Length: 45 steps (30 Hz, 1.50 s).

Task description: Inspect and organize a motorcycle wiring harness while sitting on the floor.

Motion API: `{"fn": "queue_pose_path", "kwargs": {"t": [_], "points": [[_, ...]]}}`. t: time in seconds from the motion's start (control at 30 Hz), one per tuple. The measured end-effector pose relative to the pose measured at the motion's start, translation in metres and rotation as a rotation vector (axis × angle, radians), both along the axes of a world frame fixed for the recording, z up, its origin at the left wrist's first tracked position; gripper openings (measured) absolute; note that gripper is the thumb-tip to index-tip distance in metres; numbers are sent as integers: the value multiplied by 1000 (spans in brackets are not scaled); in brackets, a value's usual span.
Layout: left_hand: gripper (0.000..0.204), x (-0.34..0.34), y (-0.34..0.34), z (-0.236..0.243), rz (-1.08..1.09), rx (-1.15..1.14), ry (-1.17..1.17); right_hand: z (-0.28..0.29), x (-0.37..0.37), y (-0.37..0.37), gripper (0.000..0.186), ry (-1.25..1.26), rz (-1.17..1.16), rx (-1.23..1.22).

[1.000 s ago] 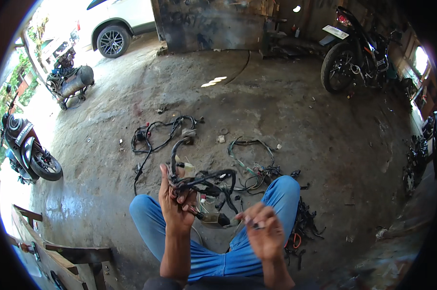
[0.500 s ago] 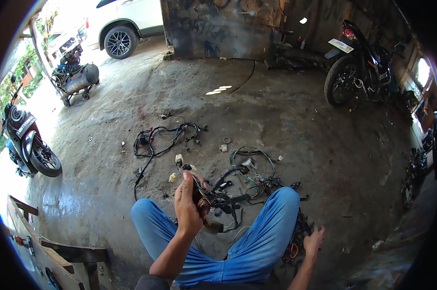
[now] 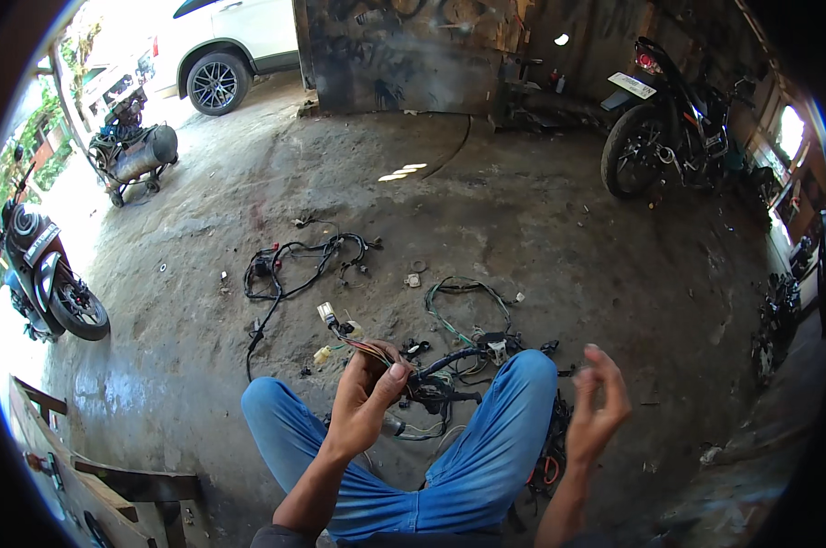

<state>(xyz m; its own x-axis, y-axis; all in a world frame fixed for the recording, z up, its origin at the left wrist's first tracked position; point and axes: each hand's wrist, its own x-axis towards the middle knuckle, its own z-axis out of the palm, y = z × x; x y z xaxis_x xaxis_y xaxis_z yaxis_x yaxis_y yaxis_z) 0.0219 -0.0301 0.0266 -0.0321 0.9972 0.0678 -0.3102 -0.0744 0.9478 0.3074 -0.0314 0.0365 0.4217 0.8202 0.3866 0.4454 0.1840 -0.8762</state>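
— What does the left hand (image 3: 363, 402) have?
— Its fingers (image 3: 387, 376) are closed around a wiring harness (image 3: 431, 379), gripped above the knees in blue trousers (image 3: 468, 457); a white connector (image 3: 327, 313) sticks out just past the hand.
— And the right hand (image 3: 598, 411)?
— Well to the right of the harness, raised, fingers loosely curled and apart, holding nothing.
— Anything else near the harness?
— A second black cable bundle (image 3: 290, 265) lies on the concrete floor (image 3: 523, 228) beyond it; a motorcycle (image 3: 664, 128) stands far off.

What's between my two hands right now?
In the head view, the right knee in blue trousers rises between the left hand, which grips the wire harness, and the empty, open right hand.
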Motion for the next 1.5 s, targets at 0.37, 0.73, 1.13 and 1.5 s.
{"fn": "queue_pose_path", "kwargs": {"t": [0.37,0.73,1.13,1.5], "points": [[28,-11,-15,6,-147,50,84,15,-93,31,34,-547,808,496],[29,-7,-18,-3,-179,230,111,4,-110,11,17,-34,681,405],[42,12,-17,1,132,771,572,3,-109,-3,17,54,379,344],[24,23,-18,-14,188,668,441,-23,-122,-3,13,752,523,62]]}}
